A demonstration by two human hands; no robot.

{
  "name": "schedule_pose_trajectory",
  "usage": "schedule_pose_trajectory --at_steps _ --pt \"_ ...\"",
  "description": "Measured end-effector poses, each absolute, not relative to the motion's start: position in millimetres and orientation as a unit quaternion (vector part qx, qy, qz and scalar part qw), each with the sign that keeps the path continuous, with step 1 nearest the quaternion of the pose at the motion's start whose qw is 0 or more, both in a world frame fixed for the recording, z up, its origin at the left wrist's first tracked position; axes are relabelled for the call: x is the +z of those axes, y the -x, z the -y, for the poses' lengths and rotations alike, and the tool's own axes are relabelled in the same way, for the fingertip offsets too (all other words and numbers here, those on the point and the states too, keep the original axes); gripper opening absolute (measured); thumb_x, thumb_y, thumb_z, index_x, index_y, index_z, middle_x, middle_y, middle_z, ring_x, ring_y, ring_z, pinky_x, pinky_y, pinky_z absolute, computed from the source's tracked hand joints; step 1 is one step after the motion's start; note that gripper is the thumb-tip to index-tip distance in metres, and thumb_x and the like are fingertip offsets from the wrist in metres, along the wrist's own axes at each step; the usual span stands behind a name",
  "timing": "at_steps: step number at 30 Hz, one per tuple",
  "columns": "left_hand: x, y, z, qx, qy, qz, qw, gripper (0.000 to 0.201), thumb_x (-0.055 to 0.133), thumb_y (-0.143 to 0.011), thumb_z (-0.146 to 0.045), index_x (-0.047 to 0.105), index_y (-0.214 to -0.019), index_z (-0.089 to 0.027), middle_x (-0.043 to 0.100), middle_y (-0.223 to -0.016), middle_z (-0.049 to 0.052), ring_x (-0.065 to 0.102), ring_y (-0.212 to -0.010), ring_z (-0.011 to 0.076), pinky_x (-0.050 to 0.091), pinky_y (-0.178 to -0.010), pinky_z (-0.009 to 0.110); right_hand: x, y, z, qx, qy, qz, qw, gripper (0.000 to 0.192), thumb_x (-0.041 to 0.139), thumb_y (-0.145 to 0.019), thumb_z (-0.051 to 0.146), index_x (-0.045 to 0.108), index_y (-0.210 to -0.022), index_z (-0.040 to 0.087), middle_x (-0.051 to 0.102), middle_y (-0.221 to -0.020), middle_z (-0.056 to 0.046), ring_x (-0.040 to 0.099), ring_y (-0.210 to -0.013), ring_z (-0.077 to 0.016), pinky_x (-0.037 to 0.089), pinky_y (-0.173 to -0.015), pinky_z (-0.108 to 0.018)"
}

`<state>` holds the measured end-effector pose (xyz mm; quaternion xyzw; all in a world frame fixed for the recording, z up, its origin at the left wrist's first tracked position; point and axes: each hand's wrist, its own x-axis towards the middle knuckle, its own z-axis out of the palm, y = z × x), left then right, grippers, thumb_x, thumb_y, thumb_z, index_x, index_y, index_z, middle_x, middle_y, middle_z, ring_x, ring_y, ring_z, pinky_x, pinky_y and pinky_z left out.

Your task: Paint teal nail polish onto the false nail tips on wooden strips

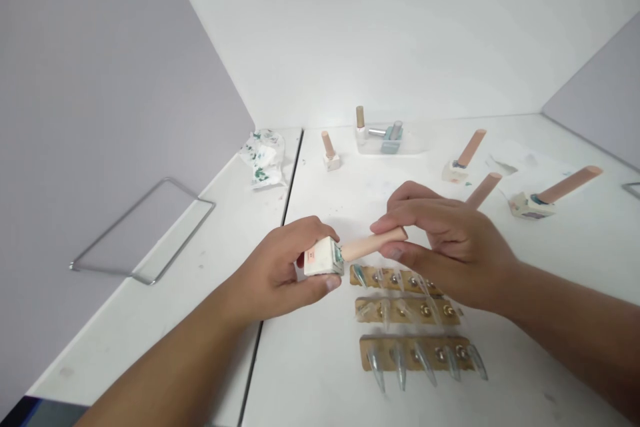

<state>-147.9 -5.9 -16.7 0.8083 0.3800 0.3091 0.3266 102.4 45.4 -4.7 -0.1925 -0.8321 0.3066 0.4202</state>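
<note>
A nail polish bottle point(319, 257), white with green smears at its neck, lies tilted in my left hand point(293, 267), fingers and thumb closed round its body. Its long peach cap point(373, 245) points right, and my right hand point(445, 243) pinches the far end between thumb and fingers. The cap appears seated on the bottle's neck. Below the hands are three tan strips, the nearest strip point(415, 353) carrying several clear, pointed false nails point(425, 363) on metal studs. One nail point(359, 275) on the far strip looks teal. My right hand partly hides that strip.
Peach-capped bottles stand at the back point(331, 160), back right point(456, 170) and right point(533, 205). A clear tray point(370, 145) holds several small bottles. Green-stained crumpled tissue point(267, 160) lies back left. A metal wire handle point(170, 273) sticks out from the left panel. A dark seam crosses the table.
</note>
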Motion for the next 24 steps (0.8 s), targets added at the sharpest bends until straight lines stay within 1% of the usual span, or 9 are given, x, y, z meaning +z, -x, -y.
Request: schedule_pose_trajectory --at_steps 4,8,11,15,20,22,24 --pt "-16 149 5 0.307 -0.807 -0.385 0.325 0.013 0.063 -0.090 -0.027 0.056 -0.100 -0.021 0.050 -0.079 -0.001 0.045 -0.065 0.0109 0.035 -0.057 0.025 -6 -104 -45 0.311 0.211 0.830 0.412 0.009 0.067 -0.090 0.022 0.069 -0.098 0.023 0.063 -0.072 0.000 0.058 -0.077 -0.0162 0.050 -0.060 -0.029" --pt "-14 149 6 0.312 -0.801 -0.385 0.336 0.010 0.063 -0.091 -0.025 0.055 -0.095 -0.020 0.050 -0.079 -0.002 0.046 -0.064 0.0092 0.035 -0.056 0.024 -5 -102 -46 0.309 0.216 0.824 0.422 0.007 0.067 -0.089 0.023 0.069 -0.096 0.023 0.064 -0.072 -0.001 0.059 -0.076 -0.0165 0.050 -0.060 -0.030" --pt "-14 148 7 0.301 -0.802 -0.389 0.339 0.010 0.062 -0.091 -0.024 0.054 -0.097 -0.021 0.051 -0.079 -0.002 0.047 -0.064 0.0087 0.036 -0.056 0.024 -3 -101 -46 0.309 0.216 0.831 0.410 0.007 0.066 -0.090 0.022 0.069 -0.096 0.022 0.064 -0.072 0.000 0.059 -0.076 -0.0160 0.049 -0.060 -0.029" --pt "-13 148 10 0.290 -0.813 -0.399 0.311 0.011 0.060 -0.091 -0.022 0.054 -0.101 -0.022 0.052 -0.081 -0.003 0.048 -0.065 0.0087 0.037 -0.057 0.023 -3 -105 -48 0.288 0.200 0.841 0.412 0.007 0.066 -0.089 0.019 0.068 -0.095 0.023 0.061 -0.069 0.001 0.058 -0.077 -0.0157 0.048 -0.063 -0.030" --pt "-13 156 9 0.252 -0.800 -0.431 0.334 0.014 0.058 -0.093 -0.029 0.056 -0.105 -0.022 0.057 -0.084 -0.002 0.051 -0.068 0.0108 0.040 -0.060 0.024 -6 -117 -54 0.316 0.223 0.832 0.397 0.010 0.066 -0.089 0.020 0.068 -0.098 0.025 0.058 -0.074 0.002 0.056 -0.074 -0.0138 0.046 -0.063 -0.029" --pt "-13 160 7 0.245 -0.782 -0.452 0.351 0.016 0.057 -0.094 -0.033 0.056 -0.107 -0.022 0.058 -0.084 -0.001 0.053 -0.070 0.0119 0.041 -0.059 0.024 -9 -121 -57 0.330 0.224 0.835 0.379 0.010 0.065 -0.090 0.022 0.068 -0.099 0.025 0.057 -0.075 0.002 0.056 -0.072 -0.0123 0.046 -0.062 -0.028" --pt "-13 164 5 0.231 -0.768 -0.472 0.365 0.018 0.056 -0.095 -0.036 0.056 -0.106 -0.023 0.057 -0.082 -0.002 0.051 -0.069 0.0122 0.039 -0.058 0.024 -9 -123 -59 0.332 0.214 0.854 0.339 0.006 0.063 -0.091 0.024 0.067 -0.096 0.024 0.057 -0.074 0.002 0.055 -0.068 -0.0109 0.046 -0.059 -0.026"
